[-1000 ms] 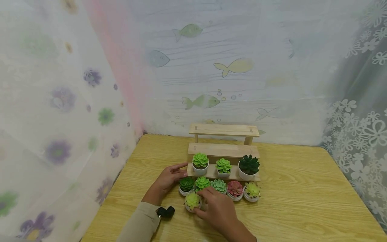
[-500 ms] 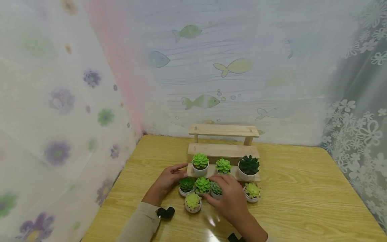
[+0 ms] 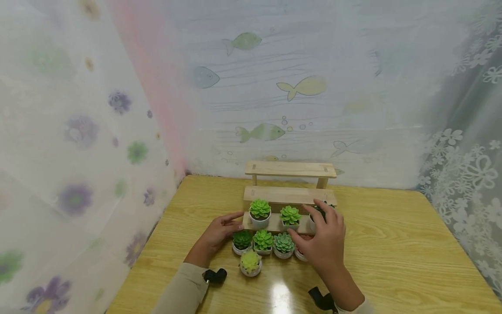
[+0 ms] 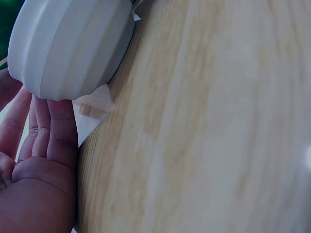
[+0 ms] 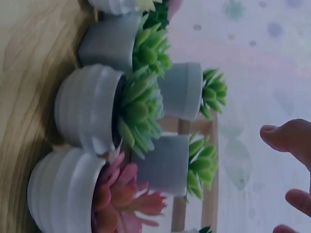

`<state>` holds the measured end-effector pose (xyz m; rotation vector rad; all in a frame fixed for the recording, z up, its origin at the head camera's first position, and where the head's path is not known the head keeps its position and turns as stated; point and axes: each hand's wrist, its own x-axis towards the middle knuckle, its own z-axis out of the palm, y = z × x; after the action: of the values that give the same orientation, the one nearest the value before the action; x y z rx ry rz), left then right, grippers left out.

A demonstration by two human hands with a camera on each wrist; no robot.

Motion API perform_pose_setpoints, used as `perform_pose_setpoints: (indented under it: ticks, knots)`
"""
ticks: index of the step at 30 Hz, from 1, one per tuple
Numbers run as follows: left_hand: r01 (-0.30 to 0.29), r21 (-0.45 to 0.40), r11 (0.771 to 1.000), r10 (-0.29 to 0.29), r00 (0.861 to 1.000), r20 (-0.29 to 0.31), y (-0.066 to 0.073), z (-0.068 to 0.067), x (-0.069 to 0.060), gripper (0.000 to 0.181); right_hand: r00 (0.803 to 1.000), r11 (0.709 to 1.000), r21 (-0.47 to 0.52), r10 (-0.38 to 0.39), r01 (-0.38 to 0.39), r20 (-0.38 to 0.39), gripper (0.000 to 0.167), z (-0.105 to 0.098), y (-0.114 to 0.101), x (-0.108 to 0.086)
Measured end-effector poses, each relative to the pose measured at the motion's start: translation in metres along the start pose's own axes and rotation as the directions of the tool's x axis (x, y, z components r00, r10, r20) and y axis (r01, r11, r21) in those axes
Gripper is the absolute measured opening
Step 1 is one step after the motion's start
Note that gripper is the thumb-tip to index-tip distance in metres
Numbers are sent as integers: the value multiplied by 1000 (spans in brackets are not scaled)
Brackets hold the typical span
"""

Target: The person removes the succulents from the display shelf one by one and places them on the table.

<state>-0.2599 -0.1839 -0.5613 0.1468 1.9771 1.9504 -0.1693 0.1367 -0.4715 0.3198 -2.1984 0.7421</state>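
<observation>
My left hand (image 3: 220, 231) rests at the left end of a wooden tiered stand (image 3: 290, 193), fingers extended and holding nothing. In the left wrist view, a white ribbed pot (image 4: 68, 46) is close above its fingers (image 4: 62, 126). My right hand (image 3: 324, 237) hovers at the stand's right end, thumb and fingers spread in the air. Behind it, a dark green succulent (image 3: 322, 211) is partly hidden. Below the hand, a pink succulent (image 5: 121, 199) in a white pot is mostly covered in the head view. A blue-green succulent (image 3: 283, 243) stands left of it.
Two bright green succulents, one at the left (image 3: 260, 209) and one in the middle (image 3: 290, 216), stand on the lowest tier. In front are a dark green plant (image 3: 242, 240), a bright green one (image 3: 262, 240) and a yellow-green one (image 3: 250, 261). Patterned cloth (image 3: 251, 87) hangs behind.
My right hand has left the yellow-green succulent at the front and moved rightward across the row, up to the stand's right end. The left hand has stayed in place.
</observation>
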Motion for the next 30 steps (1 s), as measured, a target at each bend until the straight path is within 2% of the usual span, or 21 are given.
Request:
perform_pose_setpoints:
  ticks: [6,10,14,20,25,28,30]
  knots:
    - [3,0,1000,-3,1000,-10,3,2,-1,57,994,996,-7,92,-93,-62,95,-5,16,3]
    - [7,-13,1000,-7,1000,-10,3,3,-1,57,973,973,32,228,-228,-28,109,-4,28,2]
    - [11,-30,999,-12,1000,-8,2,3,-1,56,924,920,89,380,-383,48,121,-3,39,-3]
    - [9,-34,999,-10,1000,-12,2,3,0,56,849,832,168,512,-528,133,122,-1,48,-9]
    - [3,-19,1000,-3,1000,-15,2,3,-2,56,781,770,148,590,-620,203,116,1,54,-13]
    - [5,-17,1000,-5,1000,-15,2,2,-2,56,750,744,135,613,-654,251,115,1,57,-14]
    - [7,-19,1000,-8,1000,-16,1,2,-2,56,737,735,132,616,-665,279,113,2,59,-14]
